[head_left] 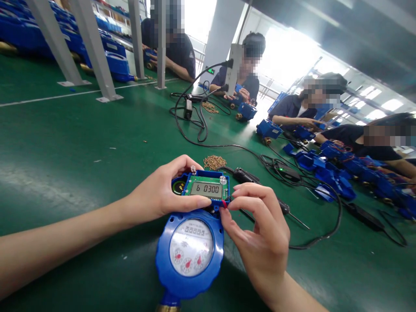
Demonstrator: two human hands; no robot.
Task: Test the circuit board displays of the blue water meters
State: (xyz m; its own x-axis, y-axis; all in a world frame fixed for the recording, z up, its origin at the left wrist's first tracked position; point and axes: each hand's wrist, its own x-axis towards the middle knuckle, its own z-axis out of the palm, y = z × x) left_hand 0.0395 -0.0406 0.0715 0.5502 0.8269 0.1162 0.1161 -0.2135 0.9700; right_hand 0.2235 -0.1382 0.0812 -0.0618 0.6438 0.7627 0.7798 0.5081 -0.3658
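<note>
A blue water meter [190,255] with a round dial lies on the green table [65,151] close to me. Above its dial sits a green circuit board [206,187] with an LCD reading digits, set in a blue housing. My left hand [162,193] grips the left side of that housing, thumb along its lower edge. My right hand [260,234] is at the board's right corner, fingers pinched on a small red wire [224,203].
A pile of small brass screws [214,162] lies just beyond the meter. An electric screwdriver [260,190] and black cables [325,225] lie to the right. Several seated co-workers handle blue meter parts [328,169] along the far right. Grey frame legs [94,52] stand far left.
</note>
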